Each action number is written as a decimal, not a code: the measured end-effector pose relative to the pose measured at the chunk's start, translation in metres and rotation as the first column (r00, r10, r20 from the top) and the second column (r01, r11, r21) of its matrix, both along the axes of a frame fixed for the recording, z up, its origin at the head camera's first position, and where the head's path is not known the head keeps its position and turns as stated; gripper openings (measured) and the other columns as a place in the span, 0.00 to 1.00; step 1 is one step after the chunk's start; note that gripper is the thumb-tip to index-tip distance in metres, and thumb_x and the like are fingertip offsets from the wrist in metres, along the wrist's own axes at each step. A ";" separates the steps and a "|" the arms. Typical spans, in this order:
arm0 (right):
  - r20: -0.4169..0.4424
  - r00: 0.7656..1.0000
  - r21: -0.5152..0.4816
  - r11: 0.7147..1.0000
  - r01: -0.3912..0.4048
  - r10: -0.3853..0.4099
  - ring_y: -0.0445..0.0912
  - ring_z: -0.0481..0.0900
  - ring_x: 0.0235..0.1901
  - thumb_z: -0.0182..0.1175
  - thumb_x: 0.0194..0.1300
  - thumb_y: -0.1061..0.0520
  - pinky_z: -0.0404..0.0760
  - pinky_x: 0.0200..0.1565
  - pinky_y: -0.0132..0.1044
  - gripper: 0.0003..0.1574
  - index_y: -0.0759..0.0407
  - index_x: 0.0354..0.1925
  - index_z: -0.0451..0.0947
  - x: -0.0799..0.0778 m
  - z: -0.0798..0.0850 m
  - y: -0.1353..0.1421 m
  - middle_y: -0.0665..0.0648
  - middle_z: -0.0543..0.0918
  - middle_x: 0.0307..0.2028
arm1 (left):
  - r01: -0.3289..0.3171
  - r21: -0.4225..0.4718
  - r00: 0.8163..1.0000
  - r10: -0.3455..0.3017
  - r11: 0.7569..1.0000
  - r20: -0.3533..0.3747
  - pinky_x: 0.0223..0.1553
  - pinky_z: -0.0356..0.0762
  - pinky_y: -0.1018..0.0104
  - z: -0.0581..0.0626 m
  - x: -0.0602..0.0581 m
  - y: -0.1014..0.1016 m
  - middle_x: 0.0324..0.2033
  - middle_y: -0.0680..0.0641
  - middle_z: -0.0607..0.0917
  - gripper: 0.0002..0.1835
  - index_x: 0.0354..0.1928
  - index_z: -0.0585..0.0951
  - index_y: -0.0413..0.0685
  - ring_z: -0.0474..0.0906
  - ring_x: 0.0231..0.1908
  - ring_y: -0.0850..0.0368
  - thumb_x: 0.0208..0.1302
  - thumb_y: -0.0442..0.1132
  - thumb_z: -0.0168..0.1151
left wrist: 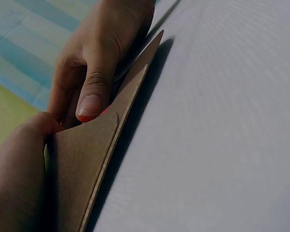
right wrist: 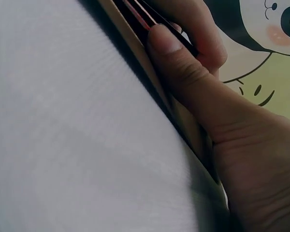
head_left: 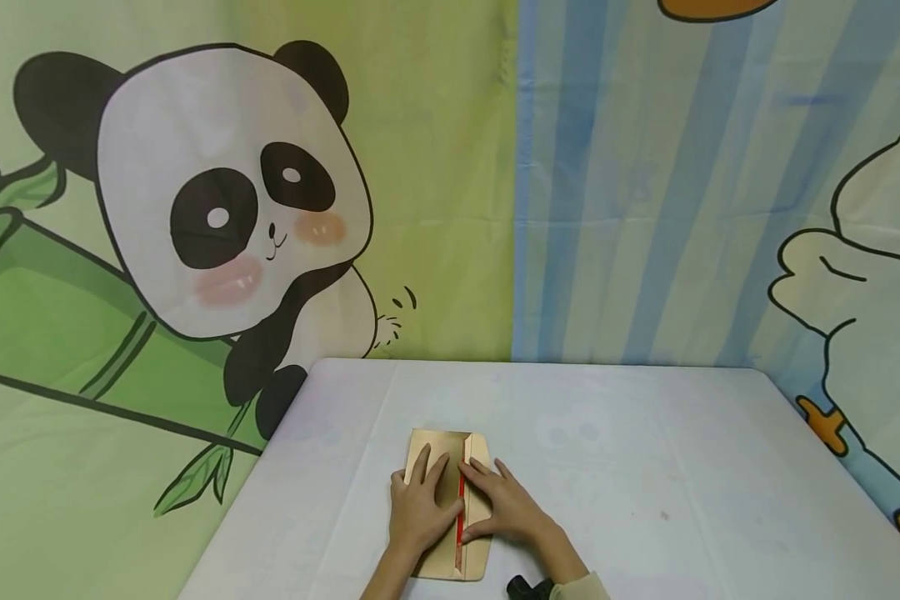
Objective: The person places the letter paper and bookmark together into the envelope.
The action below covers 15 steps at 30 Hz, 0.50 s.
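A brown kraft-paper envelope [head_left: 437,565] lies lengthwise on the white table, with a red strip [head_left: 461,487] running along its folded flap. My left hand [head_left: 420,510] rests with spread fingers on the envelope's left part, its thumb reaching toward the red strip. On the flap side, my right hand [head_left: 513,504] touches the strip with its fingertips and thumb. In the left wrist view the envelope [left wrist: 87,150] stands slightly off the table at its edge. The right wrist view shows the thumb of my right hand [right wrist: 241,135] against the strip; its other fingers are partly hidden.
The white table [head_left: 645,467] extends around the envelope. A black device [head_left: 527,588] sits by the right wrist. Behind the table hangs a printed curtain [head_left: 435,167] with a panda and blue stripes.
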State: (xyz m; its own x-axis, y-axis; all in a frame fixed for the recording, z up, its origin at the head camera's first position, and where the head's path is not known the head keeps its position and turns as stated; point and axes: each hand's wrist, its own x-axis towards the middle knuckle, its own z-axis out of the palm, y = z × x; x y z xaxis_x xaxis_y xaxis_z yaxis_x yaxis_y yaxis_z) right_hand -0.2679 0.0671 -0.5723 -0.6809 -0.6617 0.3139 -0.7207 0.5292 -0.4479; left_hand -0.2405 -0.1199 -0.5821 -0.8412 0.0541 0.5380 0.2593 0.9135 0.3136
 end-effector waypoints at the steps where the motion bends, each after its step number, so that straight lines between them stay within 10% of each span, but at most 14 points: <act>1: -0.007 1.000 0.002 1.000 -0.005 0.005 0.51 0.59 0.65 0.64 0.35 0.26 0.47 0.63 0.56 0.70 0.60 0.69 0.56 0.000 0.000 0.000 0.61 0.63 0.65 | -0.001 -0.002 1.000 0.001 1.000 -0.003 0.48 0.58 0.48 0.000 0.000 0.000 0.61 0.42 0.70 0.36 0.56 0.77 0.54 0.67 0.40 0.41 0.39 0.57 0.64; 15: -0.048 0.999 0.049 0.999 0.021 -0.018 0.51 0.61 0.64 0.61 0.35 0.23 0.49 0.63 0.56 0.68 0.58 0.67 0.59 0.000 0.000 -0.002 0.60 0.67 0.63 | 0.018 -0.007 1.000 -0.019 1.000 -0.020 0.49 0.57 0.47 -0.003 -0.001 0.000 0.61 0.40 0.69 0.37 0.56 0.77 0.52 0.66 0.41 0.38 0.41 0.61 0.63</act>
State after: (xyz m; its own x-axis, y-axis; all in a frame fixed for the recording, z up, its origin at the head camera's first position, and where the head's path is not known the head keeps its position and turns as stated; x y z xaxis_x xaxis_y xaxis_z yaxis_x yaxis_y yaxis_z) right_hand -0.2675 0.0651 -0.5720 -0.6792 -0.6639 0.3130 -0.7296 0.5641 -0.3866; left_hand -0.2415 -0.1203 -0.5848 -0.8293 0.0731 0.5540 0.2822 0.9105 0.3023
